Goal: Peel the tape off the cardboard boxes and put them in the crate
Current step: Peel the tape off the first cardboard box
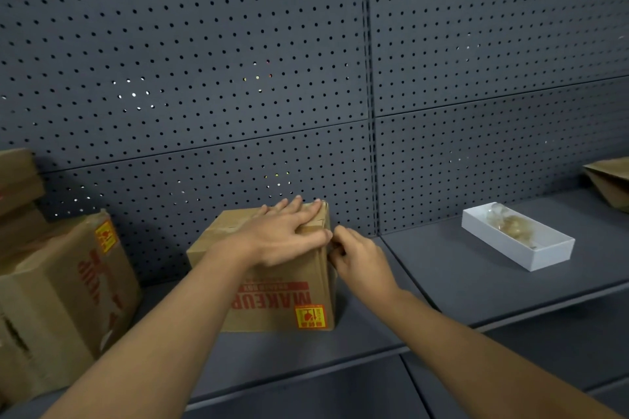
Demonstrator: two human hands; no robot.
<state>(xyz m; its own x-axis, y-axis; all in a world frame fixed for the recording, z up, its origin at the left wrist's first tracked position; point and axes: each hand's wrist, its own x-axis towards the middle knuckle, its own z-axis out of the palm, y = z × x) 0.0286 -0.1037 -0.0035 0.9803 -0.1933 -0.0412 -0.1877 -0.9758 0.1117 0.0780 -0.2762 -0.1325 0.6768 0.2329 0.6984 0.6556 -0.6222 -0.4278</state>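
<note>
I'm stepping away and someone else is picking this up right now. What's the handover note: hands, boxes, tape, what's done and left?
Left hand lies flat on top of the brown cardboard "MAKEUP" box on the grey shelf, steadying it.
Right hand pinches at the box's upper right edge, apparently at the tape end.
White rectangular tray to the right holds crumpled clear tape.
Larger cardboard box waits on the left.
Left: finish peeling; no crate in view.

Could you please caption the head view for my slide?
Left hand steadies the cardboard box while right hand picks at its corner.
</note>
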